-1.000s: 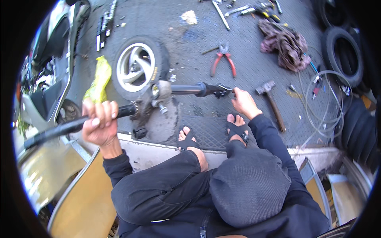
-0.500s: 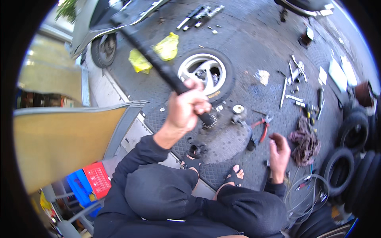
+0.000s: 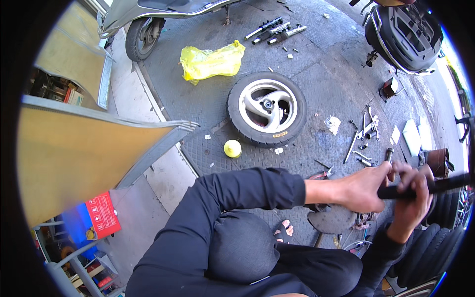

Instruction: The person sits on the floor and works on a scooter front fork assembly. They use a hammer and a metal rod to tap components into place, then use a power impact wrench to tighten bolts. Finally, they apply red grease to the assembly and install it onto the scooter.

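My left hand (image 3: 363, 192) reaches across to the right, fingers curled. A short metal cylinder (image 3: 390, 154) sticks up just beyond its fingertips; whether it is held cannot be made out. My right hand (image 3: 414, 195) wraps round a long black tube (image 3: 448, 184). The tube's near end lies against my left hand, and its far end runs toward the right rim. Beneath my left forearm, a mottled grey slab (image 3: 332, 221) and part of some red-handled pliers (image 3: 321, 175) show.
A wheel with a tyre (image 3: 235, 110) lies on the floor ahead, beside a yellow round object (image 3: 232, 148) and a yellow plastic bag (image 3: 213, 62). Spanners (image 3: 366, 131) lie scattered right. Stacked tyres (image 3: 420, 250) stand low right. Scooters (image 3: 173, 7) are parked beyond.
My left hand has swung to the right. The black tube has moved with it and is now in my right hand, which was free before. The view has shifted.
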`<move>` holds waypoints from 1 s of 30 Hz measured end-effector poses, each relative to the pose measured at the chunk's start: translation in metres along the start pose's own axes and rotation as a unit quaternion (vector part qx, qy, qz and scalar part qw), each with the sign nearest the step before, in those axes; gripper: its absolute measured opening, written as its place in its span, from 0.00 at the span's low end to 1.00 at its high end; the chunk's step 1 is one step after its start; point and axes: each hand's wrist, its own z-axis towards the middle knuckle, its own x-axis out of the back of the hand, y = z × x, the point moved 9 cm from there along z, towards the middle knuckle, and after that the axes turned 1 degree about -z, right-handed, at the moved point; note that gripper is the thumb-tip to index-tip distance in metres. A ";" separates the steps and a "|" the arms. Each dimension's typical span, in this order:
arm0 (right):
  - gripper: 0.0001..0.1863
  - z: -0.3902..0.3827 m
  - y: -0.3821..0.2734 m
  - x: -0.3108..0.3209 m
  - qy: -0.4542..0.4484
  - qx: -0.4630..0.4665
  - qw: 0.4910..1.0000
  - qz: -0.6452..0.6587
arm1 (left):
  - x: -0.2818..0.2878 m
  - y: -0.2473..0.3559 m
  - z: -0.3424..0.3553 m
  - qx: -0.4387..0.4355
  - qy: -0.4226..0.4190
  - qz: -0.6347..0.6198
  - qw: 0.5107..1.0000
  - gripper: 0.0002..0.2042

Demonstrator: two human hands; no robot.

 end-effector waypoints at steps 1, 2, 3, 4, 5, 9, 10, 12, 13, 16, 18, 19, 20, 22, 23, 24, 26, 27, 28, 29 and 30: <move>0.14 -0.008 -0.002 0.010 -0.002 0.016 0.998 0.054 | 0.005 -0.005 -0.006 -0.018 -0.015 -0.027 0.999 0.30; 0.15 -0.016 -0.001 0.017 -0.020 0.003 0.985 0.170 | 0.017 -0.010 -0.012 -0.041 0.005 -0.015 0.999 0.27; 0.15 -0.028 -0.006 0.032 0.003 0.018 0.988 0.152 | 0.032 -0.023 -0.016 -0.031 0.016 -0.011 0.999 0.24; 0.15 -0.039 -0.011 0.047 0.027 0.032 0.990 0.134 | 0.052 -0.034 -0.020 -0.040 0.029 -0.010 0.999 0.21; 0.15 -0.047 -0.013 0.059 0.031 0.045 0.988 0.147 | 0.076 -0.058 -0.027 0.022 0.062 -0.026 0.997 0.17; 0.12 -0.096 -0.021 0.120 0.087 0.049 0.981 0.166 | 0.184 -0.110 -0.078 0.093 0.210 0.062 0.971 0.12; 0.11 -0.110 -0.021 0.137 0.113 0.059 0.978 0.163 | 0.213 -0.130 -0.099 0.150 0.272 -0.054 0.949 0.14; 0.11 -0.134 -0.025 0.163 0.136 0.079 0.971 0.179 | 0.269 -0.132 -0.137 0.166 0.330 -0.031 0.929 0.14; 0.11 -0.146 -0.027 0.176 0.154 0.088 0.969 0.172 | 0.297 -0.134 -0.155 0.205 0.355 0.020 0.912 0.13; 0.12 -0.181 -0.030 0.214 0.238 0.102 0.950 0.177 | 0.343 -0.142 -0.212 0.291 0.373 0.200 0.858 0.14; 0.12 -0.198 -0.030 0.232 0.264 0.102 0.945 0.163 | 0.329 -0.174 -0.240 0.366 0.266 0.300 0.840 0.25; 0.13 -0.204 -0.027 0.239 0.262 0.089 0.946 0.170 | 0.318 -0.186 -0.251 0.357 0.227 0.391 0.818 0.30; 0.13 -0.209 -0.026 0.247 0.262 0.090 0.944 0.180 | 0.306 -0.199 -0.263 0.362 0.189 0.478 0.778 0.34; 0.13 -0.220 -0.023 0.260 0.258 0.094 0.941 0.200 | 0.285 -0.228 -0.282 0.374 0.180 0.493 0.765 0.37; 0.13 -0.223 -0.021 0.265 0.253 0.096 0.939 0.212 | 0.277 -0.237 -0.282 0.355 0.172 0.507 0.767 0.35; 0.13 -0.227 -0.022 0.271 0.254 0.111 0.935 0.220 | 0.276 -0.242 -0.289 0.355 0.230 0.471 0.774 0.34; 0.14 -0.233 -0.018 0.276 0.250 0.099 0.935 0.233 | 0.274 -0.242 -0.285 0.322 0.243 0.517 0.755 0.27; 0.14 -0.236 -0.018 0.278 0.255 0.096 0.934 0.231 | 0.282 -0.245 -0.287 0.354 0.261 0.499 0.746 0.26; 0.14 -0.240 -0.019 0.281 0.260 0.106 0.930 0.238 | 0.290 -0.243 -0.290 0.375 0.288 0.484 0.736 0.25; 0.15 -0.243 -0.020 0.283 0.270 0.104 0.929 0.230 | 0.301 -0.241 -0.293 0.395 0.313 0.466 0.727 0.24; 0.15 -0.245 -0.021 0.284 0.271 0.104 0.932 0.218 | 0.316 -0.230 -0.293 0.392 0.349 0.477 0.705 0.25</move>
